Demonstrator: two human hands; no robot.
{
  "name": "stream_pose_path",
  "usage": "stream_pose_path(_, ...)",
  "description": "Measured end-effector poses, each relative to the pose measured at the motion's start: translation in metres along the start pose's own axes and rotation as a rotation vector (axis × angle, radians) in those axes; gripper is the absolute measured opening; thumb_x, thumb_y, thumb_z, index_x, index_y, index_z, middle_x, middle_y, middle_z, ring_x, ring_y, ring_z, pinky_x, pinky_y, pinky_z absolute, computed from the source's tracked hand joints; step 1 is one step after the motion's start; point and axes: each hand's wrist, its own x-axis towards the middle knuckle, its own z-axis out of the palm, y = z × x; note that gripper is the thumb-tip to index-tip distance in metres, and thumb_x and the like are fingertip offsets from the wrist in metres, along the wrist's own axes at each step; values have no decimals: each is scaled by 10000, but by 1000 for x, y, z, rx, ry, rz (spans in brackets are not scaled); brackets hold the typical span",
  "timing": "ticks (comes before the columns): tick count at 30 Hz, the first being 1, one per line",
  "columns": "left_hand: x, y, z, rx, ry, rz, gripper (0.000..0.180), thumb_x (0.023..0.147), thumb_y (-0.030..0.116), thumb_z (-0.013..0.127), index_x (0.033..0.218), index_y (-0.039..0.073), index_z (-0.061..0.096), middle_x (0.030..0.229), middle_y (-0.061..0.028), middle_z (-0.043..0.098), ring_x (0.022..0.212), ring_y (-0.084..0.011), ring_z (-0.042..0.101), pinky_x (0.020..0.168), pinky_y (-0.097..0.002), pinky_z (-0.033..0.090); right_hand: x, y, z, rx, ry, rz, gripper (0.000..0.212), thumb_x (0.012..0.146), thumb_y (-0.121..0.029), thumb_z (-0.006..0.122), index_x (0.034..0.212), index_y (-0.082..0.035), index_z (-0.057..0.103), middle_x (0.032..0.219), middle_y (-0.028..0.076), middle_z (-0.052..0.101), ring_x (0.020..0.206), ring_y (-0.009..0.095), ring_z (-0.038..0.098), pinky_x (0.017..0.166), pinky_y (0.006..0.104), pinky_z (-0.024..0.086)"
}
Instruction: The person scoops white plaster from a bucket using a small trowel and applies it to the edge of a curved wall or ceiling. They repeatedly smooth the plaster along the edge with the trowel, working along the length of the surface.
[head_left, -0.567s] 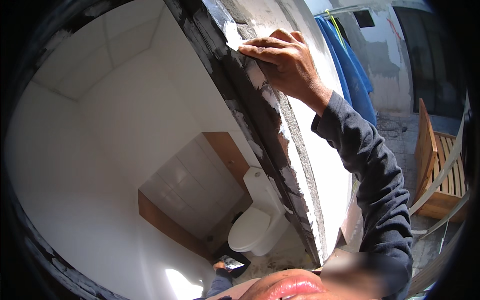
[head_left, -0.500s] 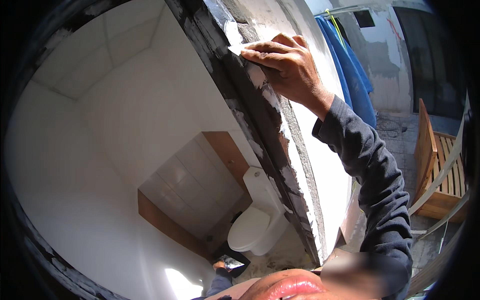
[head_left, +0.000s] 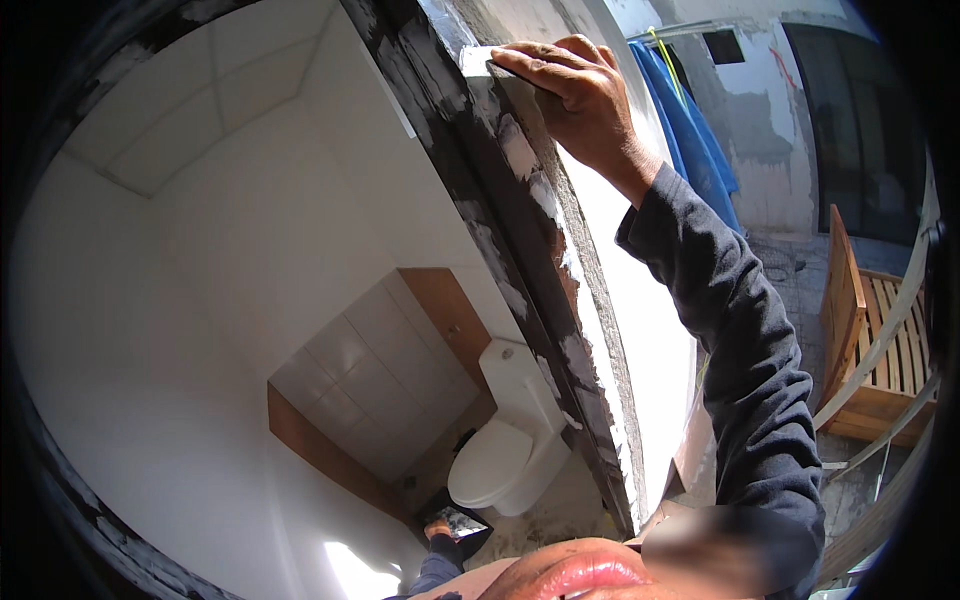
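Note:
High on the door frame, my right hand (head_left: 580, 90) grips a thin, flat, pale scraper (head_left: 477, 62), its fingers pressed along the top. Only the scraper's front edge shows, and it touches the outer edge of the dark door frame (head_left: 505, 240). White filler patches (head_left: 518, 150) mark the frame below my hand. Near the bottom of the view, my left hand (head_left: 437, 528) looks small and holds a black square board (head_left: 462, 522) with a whitish smear on it. Its fingers are only partly visible.
Inside the doorway stand a white toilet (head_left: 495, 460) and a tiled partition (head_left: 375, 365). A rough plaster edge (head_left: 590, 260) runs beside the frame. Outside to the right are a hanging blue cloth (head_left: 690, 130) and a slatted wooden bench (head_left: 880, 340).
My right hand has slid the scraper upward along the frame edge. The view has shifted slightly. My left hand still holds the board low down.

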Motion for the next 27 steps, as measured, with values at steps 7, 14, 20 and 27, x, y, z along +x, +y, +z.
stream_pose_path(7, 0, 2, -1, -18, 49, 1, 393, 812, 340, 743, 1192, 247, 713, 1203, -11, 726, 1071, -221, 721, 854, -388, 589, -22, 4, -6, 41, -87, -159, 275, 900, -137, 746, 1120, -296, 788, 1115, -78, 754, 1072, 128, 639, 915, 390, 414)
stream_pose_path(14, 17, 7, 4, -75, 140, -32, 299, 886, 308, 658, 1174, 253, 716, 1163, -1, 737, 1058, -222, 725, 839, -386, 591, -15, -7, 10, -19, -32, -79, 400, 875, -36, 716, 1222, -235, 743, 1172, -15, 736, 1085, 215, 636, 1022, 420, 448)
stream_pose_path(20, 32, 11, 9, -91, 202, -31, 250, 949, 280, 585, 1159, 257, 719, 1129, 6, 746, 1047, -223, 728, 826, -384, 591, -8, -9, 7, 43, 65, -265, 359, 897, -89, 731, 1234, -214, 739, 1202, -9, 725, 1099, 228, 636, 993, 411, 456)
stream_pose_path(27, 28, 7, 6, -49, 272, 26, 246, 1005, 264, 519, 1151, 255, 718, 1108, -1, 751, 1040, -222, 728, 823, -381, 592, -4, 3, 4, 52, -20, -258, 336, 895, -121, 743, 1195, -273, 760, 1166, -50, 744, 1084, 171, 636, 943, 383, 437)
